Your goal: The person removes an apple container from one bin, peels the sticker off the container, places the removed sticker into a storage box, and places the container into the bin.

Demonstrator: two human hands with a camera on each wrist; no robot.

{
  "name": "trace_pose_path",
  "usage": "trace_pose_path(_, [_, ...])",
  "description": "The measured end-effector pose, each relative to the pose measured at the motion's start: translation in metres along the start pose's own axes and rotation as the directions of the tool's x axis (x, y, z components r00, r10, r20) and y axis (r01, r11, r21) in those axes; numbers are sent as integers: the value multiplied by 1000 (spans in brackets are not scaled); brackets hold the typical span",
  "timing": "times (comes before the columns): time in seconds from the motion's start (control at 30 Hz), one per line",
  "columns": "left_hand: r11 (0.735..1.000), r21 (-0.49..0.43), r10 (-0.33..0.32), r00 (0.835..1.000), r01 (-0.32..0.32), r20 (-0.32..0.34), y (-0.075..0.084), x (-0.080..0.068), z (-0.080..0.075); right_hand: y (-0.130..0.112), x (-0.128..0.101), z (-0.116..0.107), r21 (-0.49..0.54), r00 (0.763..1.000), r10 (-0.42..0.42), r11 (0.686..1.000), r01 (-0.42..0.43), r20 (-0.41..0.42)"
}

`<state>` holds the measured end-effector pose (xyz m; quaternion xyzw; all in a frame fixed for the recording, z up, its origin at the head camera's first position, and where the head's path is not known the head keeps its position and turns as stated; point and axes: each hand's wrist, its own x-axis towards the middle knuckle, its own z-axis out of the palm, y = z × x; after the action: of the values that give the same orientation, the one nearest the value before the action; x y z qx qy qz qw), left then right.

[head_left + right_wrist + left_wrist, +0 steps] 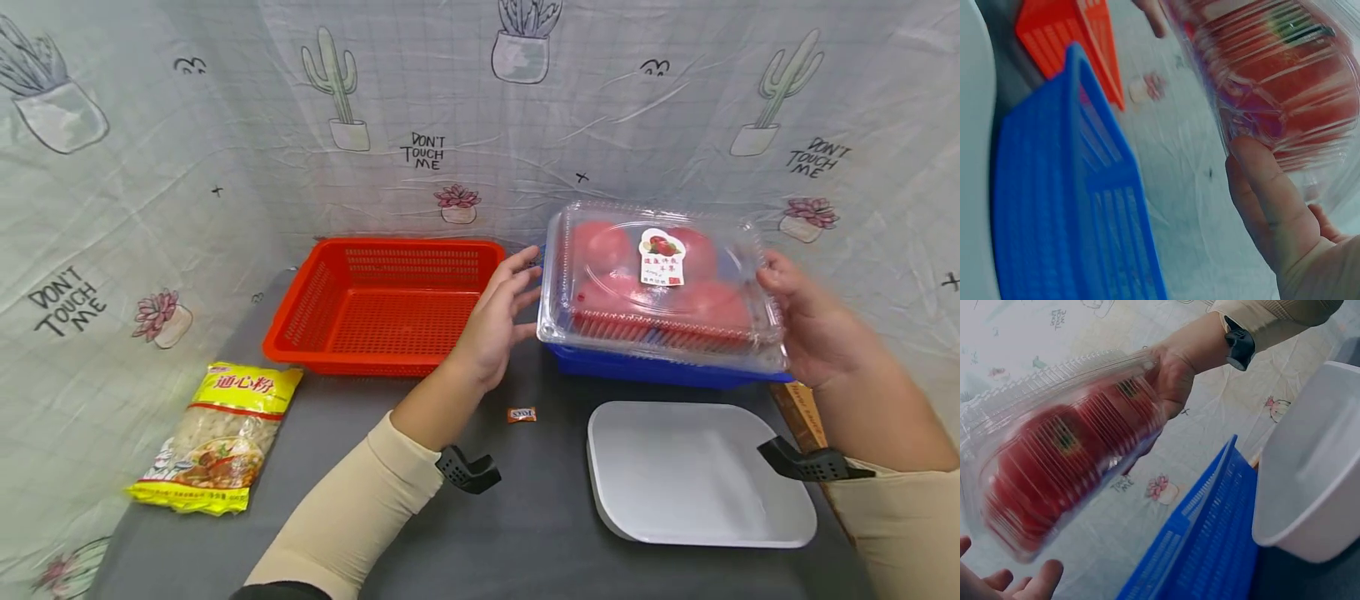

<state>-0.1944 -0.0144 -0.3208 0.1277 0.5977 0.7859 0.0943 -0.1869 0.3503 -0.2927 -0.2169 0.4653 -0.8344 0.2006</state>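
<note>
Gripping one clear box of four tomatoes (660, 287), the right hand (806, 329) lifts above one blue basket (660, 368); left hand (491, 325) spread, empty.

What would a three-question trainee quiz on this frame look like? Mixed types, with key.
1. True or false: the left hand grips the clear clamshell box of tomatoes.
2. Which basket lies right under the box? A) red basket B) blue basket C) neither
3. Fill in: the yellow packet lies on the table in front of the ___ basket.

Key:
1. False. The right hand holds the box at its end; the left hand is open beside the other end, and the wrist view shows a gap.
2. B
3. red
</note>
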Motion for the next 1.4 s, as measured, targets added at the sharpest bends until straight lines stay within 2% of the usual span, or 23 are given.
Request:
trace_pose_path(0.07, [1000,4,8,999,-8,37,5,-7,-5,6,-3,7,-16,1000,0,1000,-1,-24])
trace_pose_path(0.17, [1000,-1,16,997,-15,80,10,-17,-11,16,-5,19,-93,995,-5,996,-4,-97])
trace_pose_path(0.3, [1000,20,21,996,-23,87,16,-29,-21,28,-6,34,-159,982,15,986,-45,-187])
trace_pose_path(0.6, [994,99,48,998,-53,47,26,-52,-52,51,6,65,-164,965,98,976,-140,-242])
trace_pose_path(0.87, [997,77,21,1000,-20,-20,24,-74,-80,73,23,85,-240,948,152,945,-223,-281])
trace_pose_path(1.17, [997,74,42,995,-36,-90,24,-112,-120,108,44,123,-305,926,169,911,-278,-338])
trace_pose_path(1.4, [995,79,72,993,-65,-98,33,-152,-154,136,59,154,-292,932,205,910,-294,-299])
